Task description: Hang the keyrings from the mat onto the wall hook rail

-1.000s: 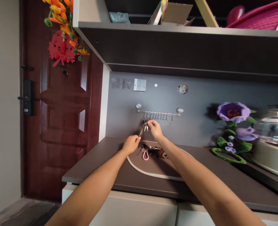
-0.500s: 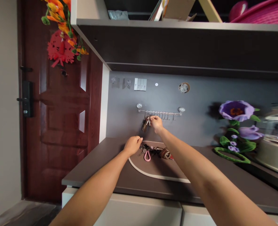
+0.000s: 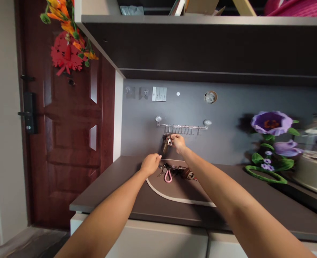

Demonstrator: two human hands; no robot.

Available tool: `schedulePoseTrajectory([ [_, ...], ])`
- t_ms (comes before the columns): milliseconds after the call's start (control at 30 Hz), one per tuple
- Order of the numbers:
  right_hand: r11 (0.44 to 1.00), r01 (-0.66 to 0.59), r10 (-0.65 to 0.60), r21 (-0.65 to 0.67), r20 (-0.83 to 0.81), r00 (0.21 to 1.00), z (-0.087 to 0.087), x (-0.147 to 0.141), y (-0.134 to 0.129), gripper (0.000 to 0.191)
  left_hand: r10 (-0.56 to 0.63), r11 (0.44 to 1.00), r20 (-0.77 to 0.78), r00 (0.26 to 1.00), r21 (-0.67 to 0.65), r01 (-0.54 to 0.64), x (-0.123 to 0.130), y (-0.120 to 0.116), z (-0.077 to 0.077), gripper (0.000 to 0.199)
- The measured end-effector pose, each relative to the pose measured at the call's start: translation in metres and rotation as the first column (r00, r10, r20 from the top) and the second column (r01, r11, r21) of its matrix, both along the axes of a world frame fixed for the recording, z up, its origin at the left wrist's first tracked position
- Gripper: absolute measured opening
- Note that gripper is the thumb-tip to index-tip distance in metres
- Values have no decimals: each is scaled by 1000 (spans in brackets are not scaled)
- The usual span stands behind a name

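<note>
My right hand [image 3: 177, 143] pinches a bunch of keys [image 3: 166, 144] just below the left part of a clear hook rail [image 3: 184, 127] on the grey wall. Whether the keys touch a hook cannot be made out. My left hand [image 3: 150, 164] is closed low over the counter's back left, beside the mat; what its fingers hold, if anything, is hidden. On the brown mat [image 3: 174, 191] with a pale rim lie more keys, a pink loop strap [image 3: 168, 176] and a brown keychain item [image 3: 188, 173], partly behind my right forearm.
Purple artificial flowers [image 3: 271, 123] and a glass-topped appliance [image 3: 315, 157] stand at the right. A dark shelf [image 3: 201, 46] overhangs the counter [image 3: 99, 190]. To the left is a red-brown door [image 3: 67, 161] with orange flowers hanging in front.
My right hand and the keys are slightly lower relative to the hook rail. The camera view has shifted a little. My left hand has barely moved.
</note>
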State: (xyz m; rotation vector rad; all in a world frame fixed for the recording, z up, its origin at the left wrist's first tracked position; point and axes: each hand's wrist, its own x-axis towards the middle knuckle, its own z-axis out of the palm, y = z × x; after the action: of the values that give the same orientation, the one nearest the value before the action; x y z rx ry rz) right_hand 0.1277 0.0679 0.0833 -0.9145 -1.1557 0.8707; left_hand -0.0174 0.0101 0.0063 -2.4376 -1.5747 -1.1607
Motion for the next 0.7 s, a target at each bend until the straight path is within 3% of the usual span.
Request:
schedulePoseTrajectory([
  [333, 999, -16, 16, -40, -7, 1000, -6, 3, 2, 6, -16, 999, -4, 1000, -29, 16, -3, 4, -1, 34],
  [500, 997, -20, 24, -72, 42, 999, -12, 8, 2, 13, -72, 997, -12, 997, 1, 72, -4, 9, -4, 32],
  [700, 989, 134, -120, -64, 194, 974, -24, 15, -3, 27, -96, 995, -10, 995, 6, 96, -6, 13, -5, 28],
])
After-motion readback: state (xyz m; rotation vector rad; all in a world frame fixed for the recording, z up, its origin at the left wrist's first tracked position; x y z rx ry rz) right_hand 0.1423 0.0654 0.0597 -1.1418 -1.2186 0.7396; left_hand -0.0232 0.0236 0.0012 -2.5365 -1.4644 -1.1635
